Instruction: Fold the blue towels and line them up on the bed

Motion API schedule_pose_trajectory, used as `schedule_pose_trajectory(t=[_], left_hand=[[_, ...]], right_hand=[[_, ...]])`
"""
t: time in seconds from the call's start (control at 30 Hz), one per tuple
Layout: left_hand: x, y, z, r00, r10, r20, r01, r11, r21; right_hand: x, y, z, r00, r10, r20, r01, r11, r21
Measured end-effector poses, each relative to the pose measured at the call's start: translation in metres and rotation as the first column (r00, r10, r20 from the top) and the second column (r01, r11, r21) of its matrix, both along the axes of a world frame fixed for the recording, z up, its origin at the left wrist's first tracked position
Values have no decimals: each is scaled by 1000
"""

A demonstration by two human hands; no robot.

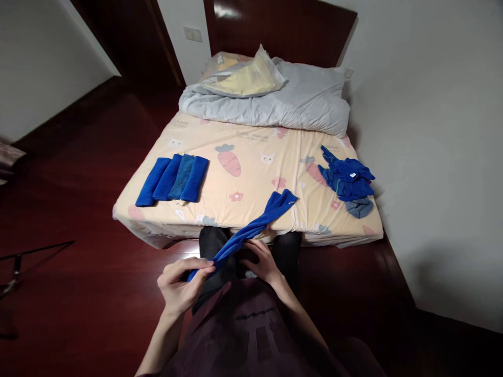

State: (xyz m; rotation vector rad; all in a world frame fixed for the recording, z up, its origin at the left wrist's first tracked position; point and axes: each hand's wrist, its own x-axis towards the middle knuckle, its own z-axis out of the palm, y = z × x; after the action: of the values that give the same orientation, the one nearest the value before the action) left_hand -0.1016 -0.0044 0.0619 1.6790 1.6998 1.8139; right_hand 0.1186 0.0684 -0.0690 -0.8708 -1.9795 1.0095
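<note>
A blue towel [251,229] stretches slantwise from my lap to the front of the bed, bunched into a long narrow strip. My left hand [181,285] is closed on its near end, pinching it between thumb and fingers. Beside the strip's middle, my right hand [266,263] has its fingers bent and its thumb apart, with nothing visible held; some fingertips lie close to the cloth. The towel's far end rests on the patterned bed sheet [247,180].
Several folded blue towels [172,179] lie side by side on the bed's left. A crumpled pile of blue cloths [348,178] sits near the right edge. A grey quilt [267,110] and a yellowish pillow [251,76] are by the headboard [281,31].
</note>
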Motion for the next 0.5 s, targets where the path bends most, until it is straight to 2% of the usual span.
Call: schedule_pose_trajectory(t=[0.1, 0.2, 0.37, 0.5], left_hand=[[-2, -2, 1, 998, -54, -21, 54, 998, 16], [-8, -6, 4, 996, -90, -24, 90, 996, 17], [-16, -10, 12, 987, -159, 13, 158, 987, 38], [-34, -13, 15, 991, -119, 58, 111, 986, 124]], right_hand=[[-19, 4, -12, 992, -121, -30, 122, 992, 21], [-21, 14, -10, 964, -254, -75, 257, 966, 34], [-16, 36, -3, 977, -200, 71, 195, 978, 80], [-10, 52, -20, 960, -258, 108, 251, 965, 73]])
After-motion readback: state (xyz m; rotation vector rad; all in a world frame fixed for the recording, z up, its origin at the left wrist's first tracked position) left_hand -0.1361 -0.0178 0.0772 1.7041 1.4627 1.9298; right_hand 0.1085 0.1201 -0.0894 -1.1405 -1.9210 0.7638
